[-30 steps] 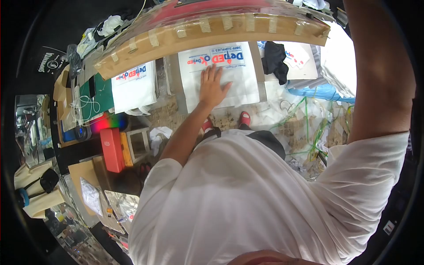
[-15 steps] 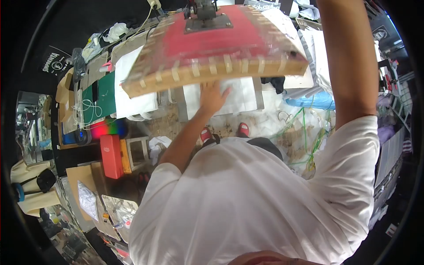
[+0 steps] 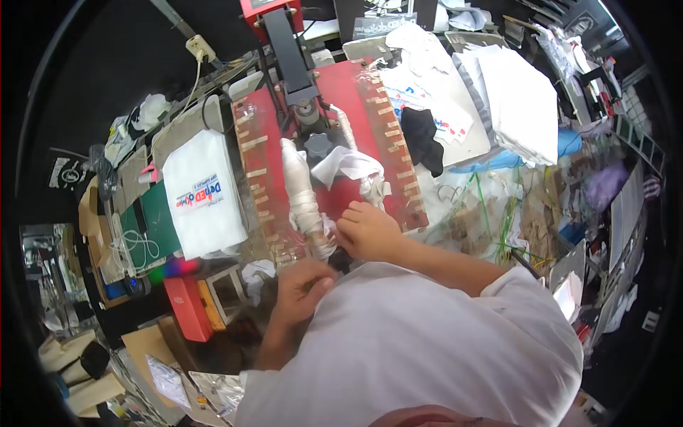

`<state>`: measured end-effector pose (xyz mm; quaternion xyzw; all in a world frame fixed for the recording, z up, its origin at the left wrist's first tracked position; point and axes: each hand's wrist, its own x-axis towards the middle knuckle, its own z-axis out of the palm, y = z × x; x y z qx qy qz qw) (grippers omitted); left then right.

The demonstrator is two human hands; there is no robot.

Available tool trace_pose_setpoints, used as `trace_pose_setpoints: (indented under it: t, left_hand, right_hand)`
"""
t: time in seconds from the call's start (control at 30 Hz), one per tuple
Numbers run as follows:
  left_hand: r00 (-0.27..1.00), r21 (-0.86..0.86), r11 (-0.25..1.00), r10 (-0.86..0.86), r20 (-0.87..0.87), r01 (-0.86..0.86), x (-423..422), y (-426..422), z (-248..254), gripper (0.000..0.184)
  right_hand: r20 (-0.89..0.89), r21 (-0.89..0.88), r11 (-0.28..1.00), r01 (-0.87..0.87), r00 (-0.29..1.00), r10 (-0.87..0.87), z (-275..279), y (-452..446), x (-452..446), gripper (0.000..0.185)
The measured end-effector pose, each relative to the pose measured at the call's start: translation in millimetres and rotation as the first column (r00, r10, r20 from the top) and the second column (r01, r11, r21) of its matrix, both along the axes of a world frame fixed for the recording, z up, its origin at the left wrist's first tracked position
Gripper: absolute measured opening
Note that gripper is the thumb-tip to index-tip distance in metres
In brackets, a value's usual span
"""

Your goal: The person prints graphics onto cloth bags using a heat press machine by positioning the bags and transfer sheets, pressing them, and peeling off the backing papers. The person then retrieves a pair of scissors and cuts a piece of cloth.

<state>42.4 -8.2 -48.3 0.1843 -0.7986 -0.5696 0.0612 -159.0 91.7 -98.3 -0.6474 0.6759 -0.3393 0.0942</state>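
The red top plate of a heat press (image 3: 267, 160) lies lowered in front of me, its edges bound with strips of tape. A cloth-wrapped press handle (image 3: 302, 192) runs over the plate toward my body. My right hand (image 3: 370, 231) is closed around the near right part of this handle, with its fingers curled. My left hand (image 3: 302, 288) is beside the handle's near left end, close to my shirt. It is blurred, and its fingers are partly hidden. White cloth (image 3: 348, 167) hangs over the handle's far right side.
A stack of printed white fabric (image 3: 206, 199) lies left of the press, on a green mat (image 3: 160, 220). On the right are a black cloth (image 3: 421, 139), white sheets (image 3: 523, 99) and blue plastic (image 3: 498, 162). A red box (image 3: 187, 307) stands at lower left.
The press plate has come down from its raised position. My right hand has dropped from overhead to the handle. My left hand has left the white sheet under the plate and drawn back toward my body.
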Motion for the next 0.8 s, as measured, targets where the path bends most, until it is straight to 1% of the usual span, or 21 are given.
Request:
trace_pose_setpoints:
  t: [0.03, 0.07, 0.1, 0.13, 0.17, 0.23, 0.27, 0.3, 0.37, 0.4, 0.43, 0.5, 0.57, 0.63, 0.67, 0.7, 0.73, 0.77, 0.8]
  left_hand:
    - [0.957, -0.148, 0.988, 0.006, -0.29, -0.05, -21.4, -4.2, 2.1, 0.033]
    - [0.956, -0.143, 0.989, -0.009, -0.292, -0.035, -45.7, -6.3, -3.4, 0.033]
    - [0.952, -0.322, 0.943, -0.021, -0.306, -0.083, -72.3, -5.4, -15.0, 0.039]
    - [0.945, -0.491, 0.86, -0.033, -0.325, -0.139, -92.8, -9.7, -26.8, 0.045]
    - [0.943, -0.524, 0.85, -0.131, -0.306, -0.052, -91.8, -15.3, -37.3, 0.057]
    - [0.925, -0.408, 0.899, -0.01, -0.38, -0.158, -85.8, -18.7, -69.5, 0.057]
    - [0.928, -0.507, 0.853, -0.083, -0.364, -0.123, -90.9, -19.2, -84.9, 0.064]
    - [0.973, -0.682, 0.727, -0.092, -0.212, -0.08, -95.4, -19.6, -116.7, 0.072]
    - [0.933, -0.619, 0.773, -0.105, -0.344, -0.142, -95.9, -22.8, -121.6, 0.081]
    - [0.956, -0.615, 0.779, -0.072, -0.284, -0.123, -101.6, -18.0, -108.4, 0.084]
    - [0.958, -0.61, 0.787, -0.099, -0.271, -0.091, -98.7, -15.7, -107.8, 0.084]
    - [0.975, -0.642, 0.761, -0.063, -0.212, -0.09, -101.1, -14.7, -108.6, 0.084]
    - [0.974, -0.653, 0.754, -0.083, -0.209, -0.076, -99.8, -14.8, -110.6, 0.081]
    - [0.973, -0.618, 0.782, -0.074, -0.217, -0.078, -100.4, -14.1, -107.7, 0.079]
    - [0.954, -0.613, 0.777, -0.061, -0.295, -0.14, -104.3, -10.0, -102.3, 0.066]
    - [0.952, -0.627, 0.769, -0.088, -0.294, -0.122, -108.9, -7.2, -100.3, 0.066]
    - [0.932, -0.471, 0.856, 0.034, -0.361, -0.214, -113.4, -5.9, -98.2, 0.056]
    - [0.903, -0.298, 0.908, 0.161, -0.397, -0.293, -117.6, -4.2, -95.1, 0.047]
    - [0.885, -0.275, 0.916, 0.15, -0.441, -0.292, -141.4, 5.9, -75.0, 0.023]
  right_hand:
    - [-0.002, 0.001, 1.0, 0.014, 1.0, -0.014, -2.0, 0.6, -3.3, 0.013]
    - [0.061, -0.044, 0.998, -0.043, 0.997, 0.046, -4.4, 0.8, -8.0, 0.014]
    - [0.114, -0.093, 0.991, -0.1, 0.987, 0.11, -7.6, 0.8, -13.6, 0.02]
    - [0.087, -0.177, 0.977, -0.116, 0.987, 0.133, -17.4, 1.9, -13.7, 0.028]
    - [0.068, -0.212, 0.975, -0.07, 0.994, 0.086, -35.2, 0.7, -13.8, 0.027]
    - [0.048, -0.08, 0.996, -0.025, 0.998, 0.029, -40.9, 0.4, -12.5, 0.025]
    - [0.045, -0.143, 0.988, -0.065, 0.996, 0.072, -52.4, -2.6, -17.5, 0.025]
    - [0.032, -0.072, 0.992, -0.102, 0.994, 0.105, -94.9, -9.2, -25.4, 0.026]
    - [-0.016, -0.161, 0.986, -0.037, 0.999, 0.035, -101.4, -9.8, -18.0, 0.027]
    - [-0.049, -0.1, 0.994, -0.052, 0.998, 0.048, -91.5, -9.0, -21.3, 0.028]
    - [-0.035, -0.093, 0.995, -0.021, 0.999, 0.018, -91.5, -6.9, -19.1, 0.028]
    - [0.009, -0.173, 0.981, -0.084, 0.996, 0.087, -91.5, -9.7, -23.9, 0.028]
    - [0.023, -0.213, 0.976, -0.036, 0.999, 0.042, -95.3, -11.5, -21.4, 0.028]
    - [0.09, -0.204, 0.975, -0.088, 0.99, 0.108, -88.7, -8.8, -23.6, 0.029]
    - [0.151, -0.229, 0.97, -0.076, 0.982, 0.112, -83.2, -5.7, -26.5, 0.024]
    - [0.149, -0.246, 0.968, -0.054, 0.984, 0.093, -71.6, 0.4, -30.2, 0.024]
    - [0.509, -0.147, 0.986, 0.084, 0.861, 0.002, -59.5, 6.6, -33.4, 0.019]
    - [0.793, -0.011, 0.985, 0.172, 0.602, -0.096, -50.0, 12.6, -36.8, 0.014]
    - [0.841, -0.174, 0.899, 0.402, 0.536, -0.077, -44.4, 19.2, -47.8, 0.008]
